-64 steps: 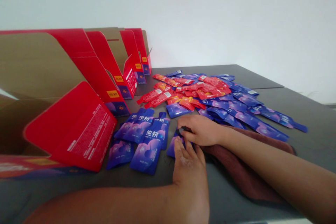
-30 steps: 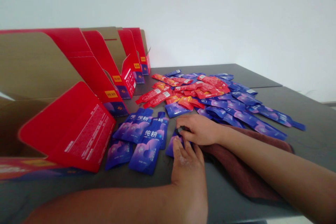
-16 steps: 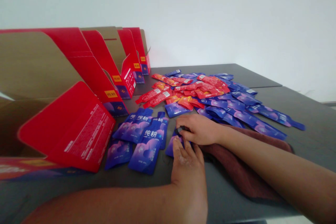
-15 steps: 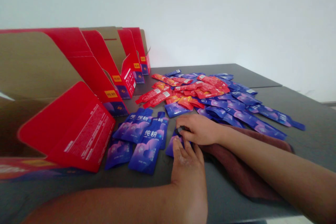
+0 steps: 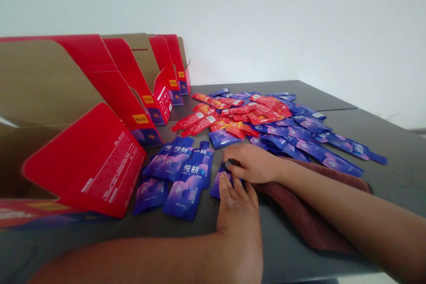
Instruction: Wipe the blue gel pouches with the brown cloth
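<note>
The table [image 5: 282,255] is dark and matte; a pale wall [image 5: 266,22] stands beyond the fingers. The left hand [image 5: 238,206] rests extended, slightly spread fingers on a flat, glossy pouch [image 5: 216,187]. The right hand [image 5: 251,164] curls its fingers around a black object [image 5: 228,164] over this pouch. Left of them: cardboard boxes [image 5: 106,164]; right: brown cloth [image 5: 306,217].

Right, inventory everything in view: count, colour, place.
Open cartons: at least three, red with brown insides, left.
Red pouches: many, red, centre heap.
Heaped blue pouches: many, blue, same heap.
Nearer blue pouches: at least five, blue, right of cartons.
Pressed pouch: one, blue, front centre.
Small object: one, black, centre, mostly hidden.
Cloth: one, brown, right foreground.
Tabletops: apparently two, dark grey, beneath.
Wall: one, white, behind.
Left hand: one, bare, on pouch.
Right hand: one, bare, gripping black object.
</note>
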{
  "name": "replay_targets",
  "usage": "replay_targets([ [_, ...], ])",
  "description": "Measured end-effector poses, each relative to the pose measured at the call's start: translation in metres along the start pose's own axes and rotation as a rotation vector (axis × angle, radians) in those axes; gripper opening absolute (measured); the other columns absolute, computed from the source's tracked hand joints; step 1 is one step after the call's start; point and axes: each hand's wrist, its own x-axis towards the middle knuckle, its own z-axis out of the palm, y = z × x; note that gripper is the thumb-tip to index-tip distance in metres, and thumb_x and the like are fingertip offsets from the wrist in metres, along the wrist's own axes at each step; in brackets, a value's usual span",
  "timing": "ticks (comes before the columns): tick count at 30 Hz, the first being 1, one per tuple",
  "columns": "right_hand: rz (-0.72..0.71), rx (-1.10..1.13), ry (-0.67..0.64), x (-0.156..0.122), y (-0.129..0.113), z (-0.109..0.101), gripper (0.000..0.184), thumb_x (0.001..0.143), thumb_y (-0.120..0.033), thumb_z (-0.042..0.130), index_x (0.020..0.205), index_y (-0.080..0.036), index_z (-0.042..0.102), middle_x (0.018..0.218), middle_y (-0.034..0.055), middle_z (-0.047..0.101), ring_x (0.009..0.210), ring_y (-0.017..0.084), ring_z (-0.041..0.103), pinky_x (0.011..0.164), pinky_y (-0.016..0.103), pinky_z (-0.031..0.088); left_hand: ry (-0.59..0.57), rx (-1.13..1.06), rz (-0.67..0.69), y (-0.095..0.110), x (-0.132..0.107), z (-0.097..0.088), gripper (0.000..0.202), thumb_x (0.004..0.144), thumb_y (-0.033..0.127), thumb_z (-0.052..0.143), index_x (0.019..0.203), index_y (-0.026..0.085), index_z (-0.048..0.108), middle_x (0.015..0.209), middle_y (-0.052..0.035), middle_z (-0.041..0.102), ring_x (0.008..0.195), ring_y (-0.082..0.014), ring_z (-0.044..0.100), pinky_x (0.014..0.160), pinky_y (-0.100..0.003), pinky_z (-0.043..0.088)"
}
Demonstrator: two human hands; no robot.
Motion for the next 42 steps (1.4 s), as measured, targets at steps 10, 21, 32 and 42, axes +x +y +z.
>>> replay_targets([
  [10,0.144,-0.152,-0.017,0.0004,0.0009,-0.0004,0.012,0.088,-0.023,0.046,0.088,-0.018,0.057,0.087,0.0052,0.064,0.077,0.016,0.056,0.067,0.025,0.036,-0.003,0.001,0.005,-0.0002,0.0008,-0.0004,0.049,0.090,0.019,0.046,0.139,0.017,0.044,0.141,-0.0185,0.048,0.125,-0.0346,0.048,0.105,-0.049,0.044],
  [21,0.247,-0.229,-0.027,0.0002,-0.0012,-0.0025,0.012,0.089,-0.025,0.047,0.091,-0.019,0.057,0.091,0.0056,0.067,0.080,0.017,0.061,0.063,0.026,0.034,0.014,0.002,0.004,0.0011,-0.0009,0.0016,0.047,0.090,0.021,0.049,0.137,0.018,0.048,0.141,-0.0175,0.048,0.124,-0.0350,0.049,0.105,-0.050,0.043],
  [32,0.222,-0.216,-0.027,0.0005,0.0007,-0.0026,0.012,0.089,-0.024,0.047,0.091,-0.018,0.057,0.091,0.0062,0.067,0.081,0.017,0.060,0.065,0.026,0.035,0.030,-0.004,-0.011,-0.0004,0.0007,0.0008,0.048,0.090,0.021,0.049,0.137,0.017,0.047,0.141,-0.0175,0.048,0.125,-0.0346,0.049,0.105,-0.050,0.043],
  [42,0.220,-0.219,-0.027,0.0006,0.0009,-0.0024,0.012,0.089,-0.025,0.047,0.090,-0.019,0.057,0.090,0.0057,0.066,0.079,0.017,0.060,0.064,0.026,0.035,-0.013,-0.008,0.000,-0.0010,0.0012,-0.0015,0.048,0.091,0.021,0.045,0.139,0.018,0.045,0.143,-0.0175,0.044,0.126,-0.0352,0.047,0.106,-0.049,0.043],
])
